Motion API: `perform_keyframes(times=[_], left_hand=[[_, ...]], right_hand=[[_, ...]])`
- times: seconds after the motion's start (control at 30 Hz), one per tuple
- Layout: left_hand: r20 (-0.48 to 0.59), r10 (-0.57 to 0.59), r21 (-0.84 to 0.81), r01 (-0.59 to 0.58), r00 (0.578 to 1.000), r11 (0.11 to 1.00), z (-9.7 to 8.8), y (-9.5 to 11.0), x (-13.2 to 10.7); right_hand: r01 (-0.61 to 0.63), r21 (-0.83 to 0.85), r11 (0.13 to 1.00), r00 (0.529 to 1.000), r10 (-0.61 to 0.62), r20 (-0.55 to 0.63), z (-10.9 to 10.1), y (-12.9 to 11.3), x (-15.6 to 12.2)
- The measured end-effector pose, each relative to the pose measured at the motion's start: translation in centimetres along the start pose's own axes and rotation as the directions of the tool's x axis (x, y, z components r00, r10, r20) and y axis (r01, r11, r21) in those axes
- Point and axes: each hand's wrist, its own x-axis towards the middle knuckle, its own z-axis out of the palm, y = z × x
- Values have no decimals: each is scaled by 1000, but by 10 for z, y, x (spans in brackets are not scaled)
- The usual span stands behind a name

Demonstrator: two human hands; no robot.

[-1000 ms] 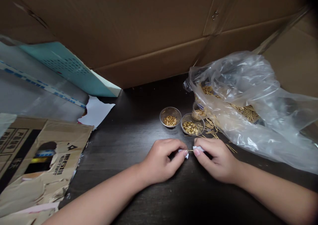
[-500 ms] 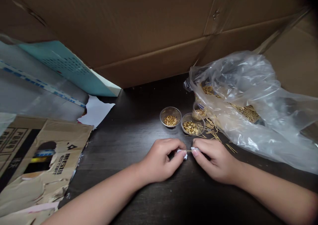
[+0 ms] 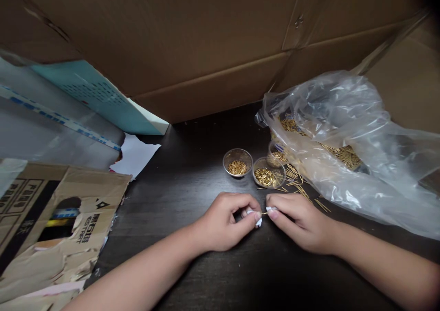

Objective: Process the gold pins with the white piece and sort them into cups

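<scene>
My left hand [image 3: 225, 221] and my right hand [image 3: 300, 221] meet fingertip to fingertip on the dark table [image 3: 192, 173]. Each pinches one end of a thin gold pin [image 3: 264, 213], with a scrap of white material under the fingertips. Just beyond them stand two small clear cups, the left cup [image 3: 237, 162] and the right cup [image 3: 268, 172], both holding short gold pieces. Loose gold pins [image 3: 299, 182] lie scattered to the right of the cups.
A crumpled clear plastic bag [image 3: 347, 137] with more gold pins lies at the right. A large cardboard wall [image 3: 192, 40] closes off the back. Torn cardboard [image 3: 51, 219], a white sheet [image 3: 135, 155] and a teal sheet [image 3: 99, 98] are at the left.
My hands have stayed pinched on the pin; the fingertips came slightly closer together. The view has shifted a little.
</scene>
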Motion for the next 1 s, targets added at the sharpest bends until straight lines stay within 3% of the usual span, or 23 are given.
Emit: perform_keyframes(times=[0.13,0.33,0.47,0.63,0.83,1.0], left_hand=[[-20,30,61,-29,999,998,1,-1,-2],[-48,199,246,-182,979,952,6,-5,-7],[-82,247,294,-213,966,932,10,-6,-9],[-96,164,219,-140,982,966,10,-4,-10],[27,-53,-14,53,998,998,0,1,-4],[-5,-28,10,28,1000,1000,3,1,-5]], right_hand=[[-5,-27,1000,1000,5,-2,2,0,-2],[-35,-141,989,999,39,27,4,0,-5],[-47,-154,987,999,51,19,4,-1,-4],[-47,-175,983,998,54,32,5,-2,-4],[12,-180,984,996,4,89,3,-1,-6],[28,-215,976,998,-14,67,6,0,-5]])
